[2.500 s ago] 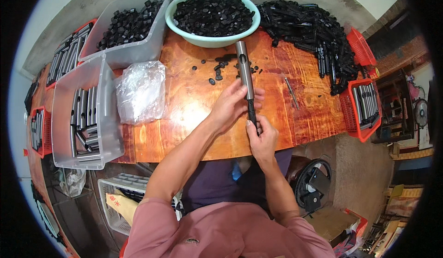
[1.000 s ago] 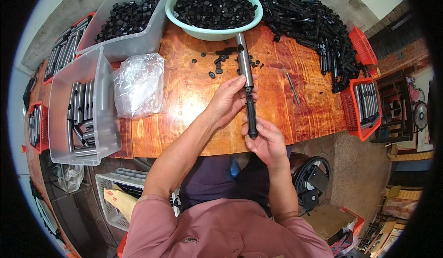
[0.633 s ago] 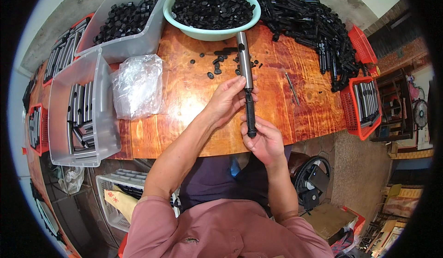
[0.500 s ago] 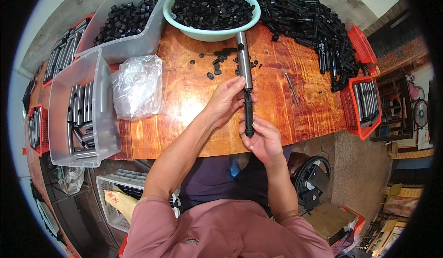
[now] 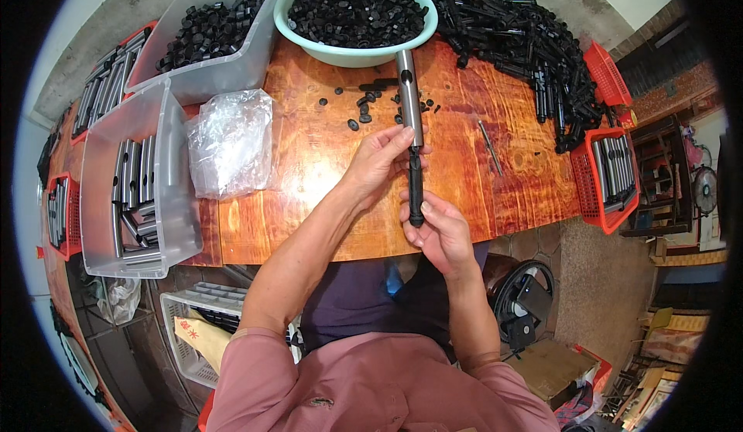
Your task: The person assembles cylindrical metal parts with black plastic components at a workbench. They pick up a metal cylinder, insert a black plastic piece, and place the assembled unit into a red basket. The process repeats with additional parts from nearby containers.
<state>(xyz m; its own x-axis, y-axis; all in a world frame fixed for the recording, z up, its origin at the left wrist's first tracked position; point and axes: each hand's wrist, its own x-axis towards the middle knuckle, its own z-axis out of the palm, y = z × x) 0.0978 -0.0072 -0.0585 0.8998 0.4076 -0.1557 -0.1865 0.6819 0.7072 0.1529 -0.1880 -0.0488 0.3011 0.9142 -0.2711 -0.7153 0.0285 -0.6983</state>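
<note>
My left hand (image 5: 375, 163) is clamped on the silver tube (image 5: 412, 99), thumb along its near end and fingers curling behind; my right hand (image 5: 443, 227) pinches the near end of the black rod (image 5: 416, 178) in its fingertips. The hands are apart, linked only by this joined piece, which I hold above the near part of the wooden table (image 5: 457, 200), pointing away from me towards twelve, its dark hole facing up.

What has just changed is my right grip: the fist that wrapped the rod is now a light fingertip hold, so more of the rod shows, and its near end has swung slightly left. To my judgement, the rod sits in the tube well enough to keep in line without a hard grip, though a long stretch of it stays outside. How deep it goes I cannot tell.

Outward from the piece: small black bits (image 5: 364, 119) lie near it at ten, and a thin metal tool (image 5: 491, 147) at three. A clear plastic bag (image 5: 231, 150) lies at nine, beyond it a clear bin (image 5: 176, 177) of tubes. At eleven stands a pale green bowl (image 5: 340, 56), heaped with black pieces; at two, a pile of black rods (image 5: 515, 45); at four, a red basket (image 5: 594, 192) of tubes.
</note>
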